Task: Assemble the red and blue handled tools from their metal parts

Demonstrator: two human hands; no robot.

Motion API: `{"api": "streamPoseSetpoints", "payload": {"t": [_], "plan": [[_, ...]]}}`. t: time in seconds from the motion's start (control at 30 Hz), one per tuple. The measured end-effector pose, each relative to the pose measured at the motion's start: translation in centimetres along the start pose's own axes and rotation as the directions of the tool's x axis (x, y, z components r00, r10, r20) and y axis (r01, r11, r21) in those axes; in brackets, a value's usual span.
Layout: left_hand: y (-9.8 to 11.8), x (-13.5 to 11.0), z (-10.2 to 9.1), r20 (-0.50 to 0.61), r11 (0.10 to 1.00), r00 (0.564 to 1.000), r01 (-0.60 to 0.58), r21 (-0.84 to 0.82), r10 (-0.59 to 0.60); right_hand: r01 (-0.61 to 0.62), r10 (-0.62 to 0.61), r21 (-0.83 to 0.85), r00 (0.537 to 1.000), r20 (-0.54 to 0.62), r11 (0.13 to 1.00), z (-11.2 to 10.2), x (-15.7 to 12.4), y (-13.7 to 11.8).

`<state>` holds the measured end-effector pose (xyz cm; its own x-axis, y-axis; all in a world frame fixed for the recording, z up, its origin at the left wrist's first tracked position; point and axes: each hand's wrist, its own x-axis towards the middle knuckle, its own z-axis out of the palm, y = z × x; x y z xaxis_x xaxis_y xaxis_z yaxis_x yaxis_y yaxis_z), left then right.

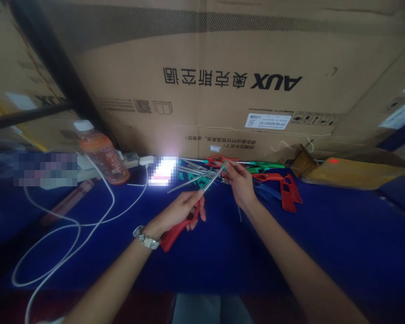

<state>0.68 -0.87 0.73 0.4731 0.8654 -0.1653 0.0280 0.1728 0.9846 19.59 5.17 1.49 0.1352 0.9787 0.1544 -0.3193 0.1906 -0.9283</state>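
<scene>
My left hand [185, 209] is closed around what looks like a long-necked gas lighter, with a red handle [175, 235] and a straight metal tube [212, 181]. The tube slants up and away to my right hand [238, 180], whose fingers pinch its far end. A small green piece [224, 166] shows at those fingertips. Just beyond the hands lies a pile of loose metal tubes [189, 182] and green plastic bits [198, 180]. Right of my right hand are red handle parts [289, 193], blue ones [268, 192] and green-handled lighters [263, 167].
A large cardboard box [202, 99] walls off the back of the blue tabletop [340, 238]. At left stand a drink bottle [104, 155], a glowing phone [164, 171] and a looping white cable [77, 225]. A yellow package [344, 173] lies at back right.
</scene>
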Motion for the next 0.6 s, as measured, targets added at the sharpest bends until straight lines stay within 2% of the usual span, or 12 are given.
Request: {"api": "streamPoseSetpoints", "payload": {"t": [0.27,0.4,0.5,0.6], "plan": [[-0.4,0.4,-0.2,-0.009,1.000,1.000,-0.001,0.011,0.001,-0.081,0.082,-0.023,0.995,0.059,0.996,0.2,0.6,-0.4],[-0.7,0.7,0.0,-0.054,0.999,0.998,-0.022,0.047,0.025,-0.062,0.066,-0.055,0.994,0.084,0.997,0.4,1.0,-0.4],[-0.8,0.7,0.4,-0.107,0.990,0.993,-0.028,0.136,0.043,-0.006,0.010,-0.058,0.998,0.064,0.998,0.8,0.9,0.1],[-0.7,0.5,0.9,-0.178,0.964,0.983,0.015,0.266,0.034,0.003,0.000,-0.067,0.999,0.047,0.998,1.1,0.8,0.5]]}}
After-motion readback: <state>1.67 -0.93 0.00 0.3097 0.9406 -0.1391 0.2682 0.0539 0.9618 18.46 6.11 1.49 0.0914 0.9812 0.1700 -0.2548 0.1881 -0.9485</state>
